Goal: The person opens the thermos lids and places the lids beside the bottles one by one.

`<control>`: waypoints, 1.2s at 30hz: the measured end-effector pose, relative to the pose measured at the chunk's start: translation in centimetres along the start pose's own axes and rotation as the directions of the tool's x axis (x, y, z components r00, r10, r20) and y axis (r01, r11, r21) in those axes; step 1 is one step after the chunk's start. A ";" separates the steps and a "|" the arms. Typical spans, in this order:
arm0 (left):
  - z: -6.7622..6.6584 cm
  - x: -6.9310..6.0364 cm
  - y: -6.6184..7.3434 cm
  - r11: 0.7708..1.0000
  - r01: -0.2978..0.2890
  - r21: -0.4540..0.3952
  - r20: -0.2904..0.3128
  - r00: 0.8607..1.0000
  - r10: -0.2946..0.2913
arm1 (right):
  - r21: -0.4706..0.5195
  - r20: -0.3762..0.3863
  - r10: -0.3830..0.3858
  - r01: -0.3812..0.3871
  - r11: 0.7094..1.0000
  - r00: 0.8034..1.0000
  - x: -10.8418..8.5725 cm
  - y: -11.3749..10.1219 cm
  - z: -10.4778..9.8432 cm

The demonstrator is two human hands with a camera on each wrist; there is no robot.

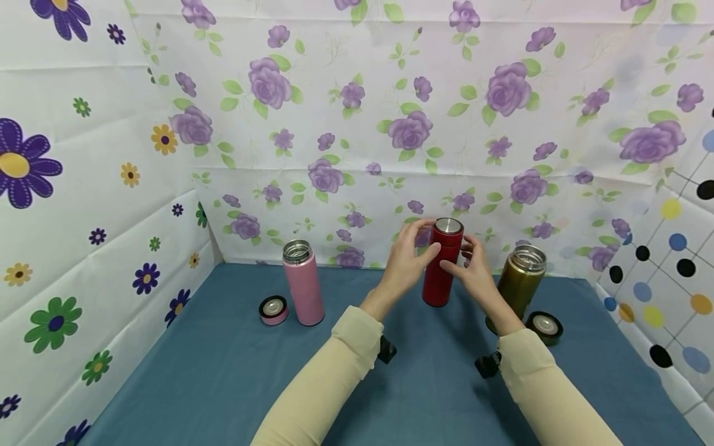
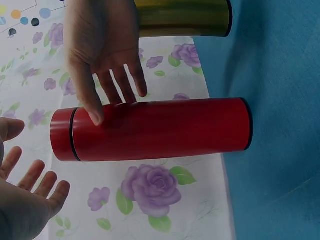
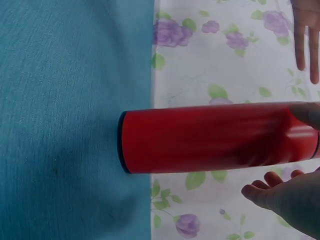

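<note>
Your left hand [image 1: 406,255] and right hand [image 1: 474,267], fingers spread, flank a capped, glossy red cylindrical bottle [image 1: 439,280] standing upright on the blue cloth-covered worktop [image 1: 234,371], where an uneven sideways nudge could topple it toward the uncapped gold metallic bottle [image 1: 516,285].

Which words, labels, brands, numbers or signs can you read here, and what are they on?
None: no readable text or number in any view.
Red cylindrical bottle with a shiny metal lid top: no lettering on the visible sides.
Pink cylindrical bottle and gold metallic bottle: none visible.
White floral backdrop: printed flowers and leaves only.
Small black wrist device: too small to tell.
</note>
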State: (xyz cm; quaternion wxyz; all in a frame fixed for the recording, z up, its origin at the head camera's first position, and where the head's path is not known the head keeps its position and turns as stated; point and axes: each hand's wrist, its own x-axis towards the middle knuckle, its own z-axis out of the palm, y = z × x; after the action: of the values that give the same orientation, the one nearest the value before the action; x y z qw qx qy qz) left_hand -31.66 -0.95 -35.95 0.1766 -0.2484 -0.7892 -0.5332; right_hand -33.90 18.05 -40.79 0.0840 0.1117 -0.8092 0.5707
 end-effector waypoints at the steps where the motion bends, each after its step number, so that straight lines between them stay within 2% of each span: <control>1: 0.0 0.1 0.1 1.000 -0.005 0.009 0.003 1.000 0.005 | 0.012 0.009 0.017 -0.017 1.000 1.000 0.1 0.0 0.1; 5: 0.1 0.5 0.2 0.997 -0.024 0.067 0.013 1.000 0.024 | 0.055 0.021 0.083 -0.084 0.995 0.996 0.6 0.1 0.5; 11: 0.1 1.1 0.1 0.992 -0.041 0.122 0.024 0.999 0.039 | 0.116 -0.003 0.155 -0.154 0.981 0.988 1.3 0.9 1.0; 17: 0.1 1.5 -0.2 0.986 -0.064 0.154 0.043 0.997 0.058 | 0.182 0.038 0.192 -0.195 0.964 0.981 1.6 1.8 1.4; 23: 0.0 1.7 -0.4 0.983 -0.064 0.174 0.049 0.997 0.056 | 0.250 0.065 0.184 -0.195 0.948 0.981 0.7 -0.1 1.8; 26: 0.1 1.8 -0.4 0.982 -0.055 0.180 0.049 0.998 0.047 | 0.257 0.057 0.167 -0.176 0.950 0.984 0.4 -0.4 2.1; 36: 0.2 1.9 -0.5 0.986 -0.053 0.159 0.065 0.997 0.043 | 0.209 -0.035 0.142 -0.131 0.969 0.989 1.7 3.2 2.8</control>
State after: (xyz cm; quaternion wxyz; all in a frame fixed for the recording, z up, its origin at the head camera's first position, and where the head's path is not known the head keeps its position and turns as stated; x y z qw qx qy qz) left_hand -33.49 -0.50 -35.40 0.1845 -0.2686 -0.8285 -0.4554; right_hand -36.48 16.27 -44.19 0.0527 0.0497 -0.7490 0.6586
